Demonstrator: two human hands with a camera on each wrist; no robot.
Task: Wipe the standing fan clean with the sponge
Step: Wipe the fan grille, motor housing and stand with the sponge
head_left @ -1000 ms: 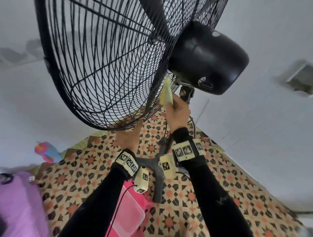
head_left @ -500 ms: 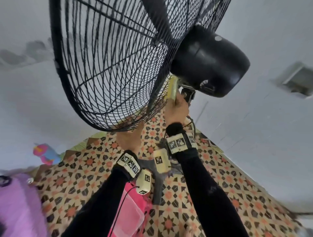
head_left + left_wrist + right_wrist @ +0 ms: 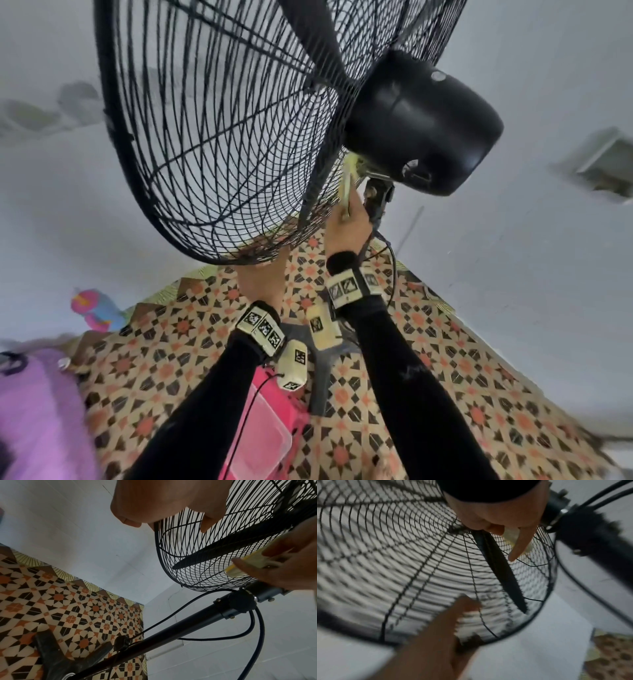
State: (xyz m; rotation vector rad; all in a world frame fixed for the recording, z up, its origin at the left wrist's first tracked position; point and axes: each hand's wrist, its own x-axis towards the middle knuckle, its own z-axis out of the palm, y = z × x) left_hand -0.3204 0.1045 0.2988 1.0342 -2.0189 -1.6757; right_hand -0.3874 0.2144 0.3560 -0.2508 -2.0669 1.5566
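Observation:
The black standing fan's wire cage (image 3: 222,137) fills the top of the head view, with its motor housing (image 3: 421,126) at the right. My right hand (image 3: 349,226) pinches a thin yellow sponge (image 3: 347,185) edge-up against the rear grille just below the housing. In the right wrist view, the sponge (image 3: 511,536) shows between the fingers (image 3: 520,545), beside a fan blade (image 3: 501,572). My left hand (image 3: 262,277) grips the cage's bottom rim; its fingers (image 3: 211,520) curl over the wires. The sponge (image 3: 243,563) also appears at the right of the left wrist view.
The fan pole (image 3: 171,632) slants down to a dark base (image 3: 318,377) on a patterned tile floor, with black power cords (image 3: 257,622) looping beside it. A pink plastic container (image 3: 263,438) lies below my arms. Purple fabric (image 3: 34,428) and a pink-blue toy (image 3: 96,308) are at the left. White walls stand close behind.
My right hand has slid the sponge up the rear grille toward the motor housing. The left hand has stayed on the bottom rim.

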